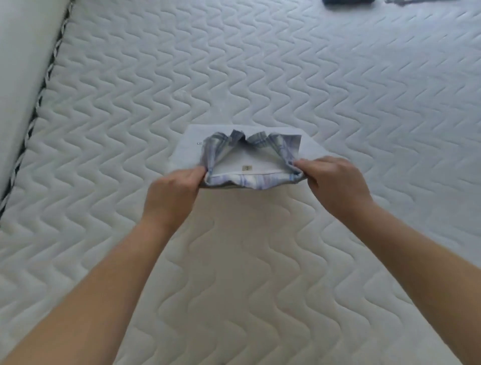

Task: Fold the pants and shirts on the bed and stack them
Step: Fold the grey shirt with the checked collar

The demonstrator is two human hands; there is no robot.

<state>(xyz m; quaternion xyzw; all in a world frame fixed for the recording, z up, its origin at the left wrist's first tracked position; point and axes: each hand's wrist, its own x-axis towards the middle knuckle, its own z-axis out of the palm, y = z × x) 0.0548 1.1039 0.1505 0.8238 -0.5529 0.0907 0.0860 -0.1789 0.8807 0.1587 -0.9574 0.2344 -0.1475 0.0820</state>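
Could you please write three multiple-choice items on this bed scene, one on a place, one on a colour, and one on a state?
1. Where does the dark clothing lie?
A. At the far edge of the mattress
B. Under the forearms
C. On the folded shirt

2. What colours is the shirt's collar?
A. Red and black
B. Blue and white plaid
C. Plain green

3. What are the hands doing?
A. Both lie flat on the mattress
B. Only one touches the shirt
C. The left hand and the right hand each pinch a near corner

Answers: 1 A, it is at the picture's top edge; 2 B, plaid stripes show on the collar; 3 C, fingers close on cloth at both sides.
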